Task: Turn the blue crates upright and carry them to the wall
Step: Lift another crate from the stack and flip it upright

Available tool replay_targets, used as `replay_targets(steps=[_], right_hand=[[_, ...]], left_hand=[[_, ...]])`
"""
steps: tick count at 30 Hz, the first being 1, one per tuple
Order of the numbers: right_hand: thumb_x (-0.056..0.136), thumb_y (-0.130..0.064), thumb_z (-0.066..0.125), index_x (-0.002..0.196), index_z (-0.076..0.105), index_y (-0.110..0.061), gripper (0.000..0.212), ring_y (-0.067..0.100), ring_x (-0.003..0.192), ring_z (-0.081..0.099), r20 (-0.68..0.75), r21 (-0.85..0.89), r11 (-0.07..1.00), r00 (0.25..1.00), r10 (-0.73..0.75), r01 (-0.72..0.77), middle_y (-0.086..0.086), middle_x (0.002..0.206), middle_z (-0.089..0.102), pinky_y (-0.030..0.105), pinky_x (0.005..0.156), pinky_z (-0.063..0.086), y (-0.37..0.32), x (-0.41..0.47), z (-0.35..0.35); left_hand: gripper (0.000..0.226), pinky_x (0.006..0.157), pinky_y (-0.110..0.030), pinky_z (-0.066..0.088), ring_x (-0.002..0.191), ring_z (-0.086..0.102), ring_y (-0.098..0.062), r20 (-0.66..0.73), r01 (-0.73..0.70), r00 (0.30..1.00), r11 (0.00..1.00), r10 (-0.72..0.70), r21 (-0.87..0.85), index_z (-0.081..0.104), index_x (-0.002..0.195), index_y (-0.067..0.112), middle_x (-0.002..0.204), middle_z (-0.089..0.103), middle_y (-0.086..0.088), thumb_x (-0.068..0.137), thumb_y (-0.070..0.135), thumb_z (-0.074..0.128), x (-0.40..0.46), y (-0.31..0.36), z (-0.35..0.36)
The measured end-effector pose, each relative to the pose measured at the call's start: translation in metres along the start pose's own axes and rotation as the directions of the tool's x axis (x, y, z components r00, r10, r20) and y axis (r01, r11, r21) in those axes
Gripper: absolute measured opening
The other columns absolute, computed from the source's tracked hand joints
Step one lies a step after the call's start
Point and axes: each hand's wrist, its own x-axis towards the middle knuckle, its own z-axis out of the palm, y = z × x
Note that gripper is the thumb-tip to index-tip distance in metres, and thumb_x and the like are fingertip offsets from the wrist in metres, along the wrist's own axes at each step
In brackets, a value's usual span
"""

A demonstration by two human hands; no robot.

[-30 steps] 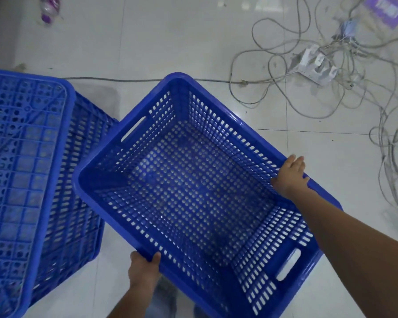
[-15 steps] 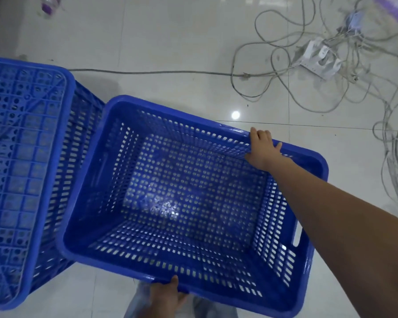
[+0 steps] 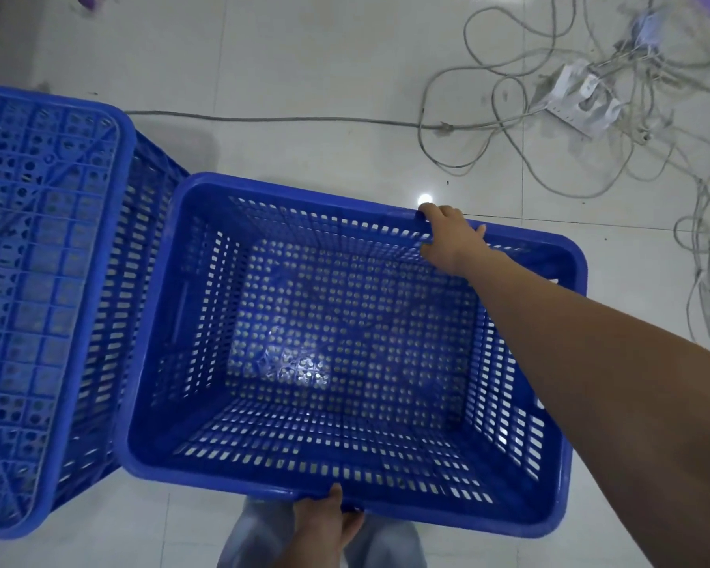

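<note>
Upright crate (image 3: 345, 342) between both hands, holding nothing.

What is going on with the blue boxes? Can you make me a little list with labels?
held crate: upright crate, open side up, nothing inside
right hand: right hand grips the far rim
left hand: left hand grips the near rim
other crate: upside-down crate just to the left, bottom facing up
floor: white tile floor
clutter: tangled cables at the top right
</note>
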Motion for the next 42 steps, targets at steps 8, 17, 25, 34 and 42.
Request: replay_targets(steps=[8, 17, 25, 34, 42], right_hand=[[0.089, -0.011, 0.05, 0.139, 0.035, -0.014, 0.052, 0.03, 0.132, 0.032, -0.012, -0.044, 0.996, 0.997, -0.073, 0.072, 0.011, 0.14, 0.039, 0.052, 0.116, 0.018, -0.007, 0.01, 0.003], [0.087, -0.021, 0.058, 0.147, 0.018, -0.011, 0.073, 0.026, 0.141, 0.016, 0.0, -0.131, 0.991, 0.999, -0.039, 0.038, 0.008, 0.149, 0.024, 0.049, 0.109, 0.034, -0.016, 0.006, 0.011], [0.092, -0.028, 0.054, 0.153, -0.003, -0.017, 0.084, 0.023, 0.149, -0.01, 0.019, -0.2, 0.98, 1.0, -0.002, 0.005, 0.004, 0.16, -0.016, 0.047, 0.119, 0.02, -0.005, -0.026, 0.029], [0.099, -0.025, 0.043, 0.147, 0.025, -0.008, 0.055, 0.032, 0.133, 0.037, 0.268, -0.064, 0.977, 0.94, 0.211, -0.202, 0.01, 0.154, 0.023, 0.044, 0.103, 0.042, 0.033, -0.098, 0.057], [0.093, -0.017, 0.045, 0.131, 0.042, 0.002, 0.042, 0.04, 0.122, 0.044, -0.007, 0.127, 0.863, 0.869, 0.495, -0.49, 0.02, 0.139, 0.036, 0.045, 0.095, 0.042, 0.111, -0.149, 0.038]], left_hand=[[0.044, 0.028, -0.032, 0.048, 0.118, 0.054, -0.046, 0.03, 0.074, 0.997, 0.996, -0.076, 0.052, 0.037, 0.139, 0.006, 0.135, 0.051, -0.026, 0.096, -0.001, 0.045, 0.011, -0.005, 0.012], [0.038, 0.035, -0.034, 0.052, 0.113, 0.056, -0.049, 0.062, 0.055, 0.996, 0.996, -0.059, 0.065, 0.043, 0.134, -0.003, 0.123, 0.056, -0.03, 0.096, -0.001, 0.046, 0.011, -0.008, 0.009], [0.026, 0.053, -0.045, 0.057, 0.084, 0.063, -0.042, 0.07, 0.068, 0.994, 0.965, -0.088, 0.252, 0.047, 0.122, -0.005, 0.084, 0.061, -0.026, 0.097, 0.002, 0.046, -0.006, 0.0, -0.008], [0.024, 0.076, -0.033, 0.044, 0.091, 0.059, -0.026, 0.23, -0.159, 0.769, -0.169, 0.597, 0.973, 0.057, 0.101, 0.008, 0.106, 0.063, -0.01, 0.096, 0.022, 0.039, -0.048, 0.126, -0.056], [0.04, 0.067, -0.047, 0.05, 0.093, 0.058, -0.046, 0.187, -0.352, 0.515, 0.008, 0.837, 0.936, 0.048, 0.112, -0.01, 0.108, 0.055, -0.03, 0.089, 0.021, 0.059, -0.051, 0.241, -0.084]])
